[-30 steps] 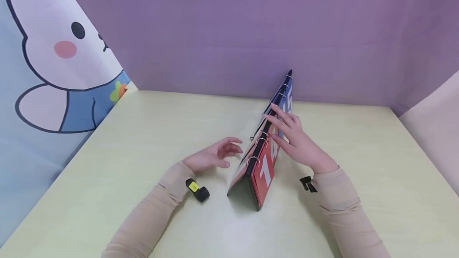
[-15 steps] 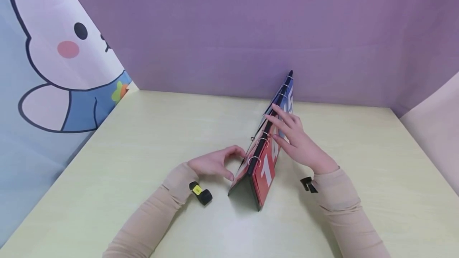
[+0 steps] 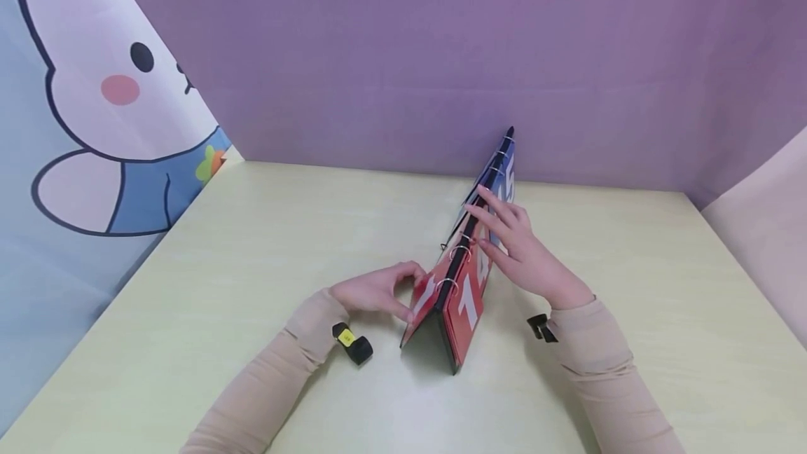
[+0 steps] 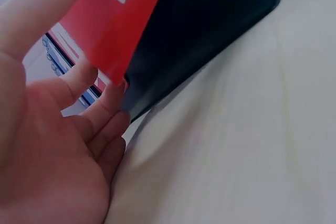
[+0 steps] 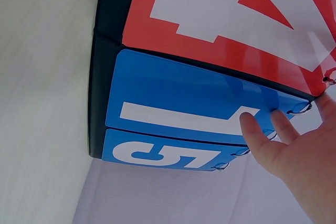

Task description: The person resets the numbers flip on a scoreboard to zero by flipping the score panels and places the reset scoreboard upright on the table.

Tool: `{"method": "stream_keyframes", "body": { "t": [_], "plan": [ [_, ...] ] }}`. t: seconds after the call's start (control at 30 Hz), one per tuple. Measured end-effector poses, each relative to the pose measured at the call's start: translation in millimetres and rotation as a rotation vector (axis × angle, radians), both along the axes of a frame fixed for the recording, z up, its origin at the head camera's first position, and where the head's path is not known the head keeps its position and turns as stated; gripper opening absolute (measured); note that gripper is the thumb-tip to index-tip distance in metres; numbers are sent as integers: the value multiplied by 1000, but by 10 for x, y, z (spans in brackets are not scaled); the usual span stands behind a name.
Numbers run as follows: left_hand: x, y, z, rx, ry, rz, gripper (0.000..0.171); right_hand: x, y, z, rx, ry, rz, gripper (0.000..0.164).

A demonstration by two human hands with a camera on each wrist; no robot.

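A tent-shaped flip scoreboard (image 3: pixel 466 314) with a black frame and ringed number cards stands on the table. On its left slope, near the close end, my left hand (image 3: pixel 373 290) pinches the lower part of a red number card (image 4: pixel 118 38) between thumb and fingers. This card is lifted off the black backing (image 4: pixel 194 30) in the left wrist view. My right hand (image 3: pixel 523 254) rests with fairly straight fingers on the top ridge and right slope. In the right wrist view, its fingers touch a blue card (image 5: pixel 157 80) near the rings, below a red card showing 4 (image 5: pixel 173 24).
The pale table (image 3: pixel 284 223) extends around the scoreboard. A purple backdrop (image 3: pixel 378 54) rises behind it, and a cartoon-printed sheet (image 3: pixel 76 111) hangs at the left. A black wrist device (image 3: pixel 353 344) sits by the left sleeve.
My left hand has moved in to the scoreboard's left slope and taken hold of a card. A red face with a white mark now shows there. My right hand has stayed in place.
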State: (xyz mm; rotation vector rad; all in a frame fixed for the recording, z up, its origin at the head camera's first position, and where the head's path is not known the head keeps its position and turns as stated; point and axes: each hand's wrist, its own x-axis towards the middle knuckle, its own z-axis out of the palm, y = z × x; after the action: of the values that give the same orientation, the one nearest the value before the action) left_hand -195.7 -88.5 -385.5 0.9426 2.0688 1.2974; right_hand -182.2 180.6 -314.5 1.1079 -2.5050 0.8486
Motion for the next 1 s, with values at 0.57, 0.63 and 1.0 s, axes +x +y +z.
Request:
{"method": "stream_keyframes", "body": {
  "t": [0.57, 0.63, 1.0],
  "plan": [
    [-72, -45, -13, 92, -153, 90, 44, -24, 25, -29, -1, -5, -2, 51],
    [-93, -96, -22, 142, -171, 131, 41, -29, 24, -35, -1, -6, -1, 51],
    [-158, -230, -31, 241, -313, 317, 43, -48, 34, -52, -13, -12, 2, 54]
  ]
}}
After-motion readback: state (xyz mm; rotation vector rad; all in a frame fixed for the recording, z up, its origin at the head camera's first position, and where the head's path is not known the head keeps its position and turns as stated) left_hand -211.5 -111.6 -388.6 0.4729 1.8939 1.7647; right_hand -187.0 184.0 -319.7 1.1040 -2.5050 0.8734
